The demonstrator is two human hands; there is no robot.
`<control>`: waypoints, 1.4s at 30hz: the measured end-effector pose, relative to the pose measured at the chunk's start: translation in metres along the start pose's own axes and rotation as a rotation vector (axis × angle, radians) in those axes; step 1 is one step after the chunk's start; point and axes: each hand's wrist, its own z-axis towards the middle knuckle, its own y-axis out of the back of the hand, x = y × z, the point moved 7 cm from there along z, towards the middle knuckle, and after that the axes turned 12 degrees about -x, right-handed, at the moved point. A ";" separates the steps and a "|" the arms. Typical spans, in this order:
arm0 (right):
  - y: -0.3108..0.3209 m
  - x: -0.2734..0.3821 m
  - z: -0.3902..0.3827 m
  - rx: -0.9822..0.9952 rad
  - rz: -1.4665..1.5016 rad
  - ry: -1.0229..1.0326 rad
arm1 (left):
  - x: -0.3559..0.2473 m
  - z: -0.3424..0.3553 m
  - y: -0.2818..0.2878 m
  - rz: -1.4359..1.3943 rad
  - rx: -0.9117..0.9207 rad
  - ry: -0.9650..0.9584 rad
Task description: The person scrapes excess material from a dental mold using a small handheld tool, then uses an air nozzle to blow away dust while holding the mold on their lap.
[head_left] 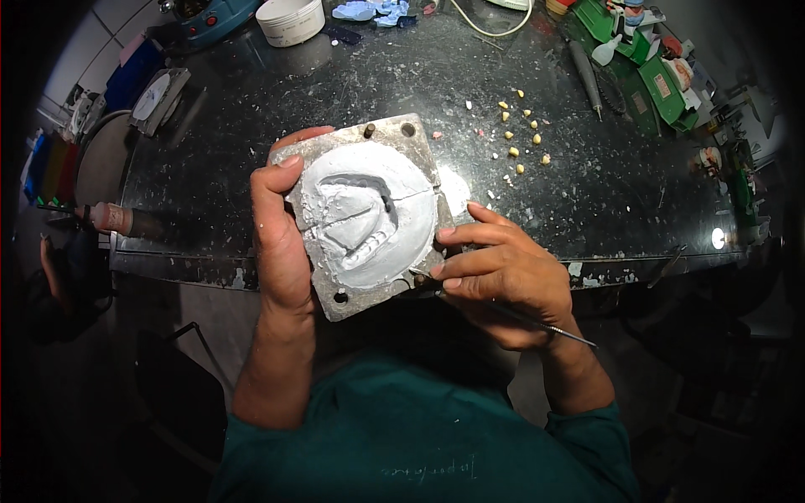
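A square metal dental flask half (333,308) is raised over the near edge of the bench, tilted. White plaster (417,222) fills it, with a horseshoe-shaped groove and a crack line running across. My left hand (283,226) grips the flask's left side, thumb on the rim at the upper left corner. My right hand (516,272) touches the flask's right edge with its fingertips. A thin metal dental tool (573,336) sticks out from under that hand, held against the palm; its other end is hidden.
Several yellowish artificial teeth (514,152) lie scattered on the dark bench (243,142). A handpiece (580,71) lies at the right beside green boxes (658,88). A white tub (289,23) and blue pieces (375,12) are at the back. A bottle (111,218) lies at left.
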 end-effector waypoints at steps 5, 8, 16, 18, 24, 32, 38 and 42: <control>0.003 0.003 0.000 -0.027 -0.015 0.043 | 0.002 0.001 0.000 -0.003 0.004 0.065; 0.008 -0.002 -0.001 -0.061 -0.029 0.048 | 0.002 0.000 -0.001 -0.009 0.007 0.085; 0.007 0.015 -0.004 -0.001 -0.002 0.092 | 0.007 -0.003 -0.003 -0.041 -0.003 0.172; 0.008 0.015 -0.004 -0.011 -0.009 0.109 | 0.006 -0.005 -0.005 -0.032 0.008 0.174; 0.026 -0.013 0.003 -0.168 0.011 -0.047 | 0.007 -0.003 -0.003 -0.048 0.039 0.204; 0.031 -0.009 -0.002 -0.218 0.250 -0.076 | 0.006 -0.005 -0.006 -0.078 0.045 0.214; 0.020 -0.007 0.002 -0.160 0.073 -0.048 | 0.006 -0.007 -0.006 -0.046 0.074 0.212; 0.025 -0.011 0.006 -0.144 0.182 -0.089 | 0.006 -0.006 -0.004 -0.035 0.065 0.214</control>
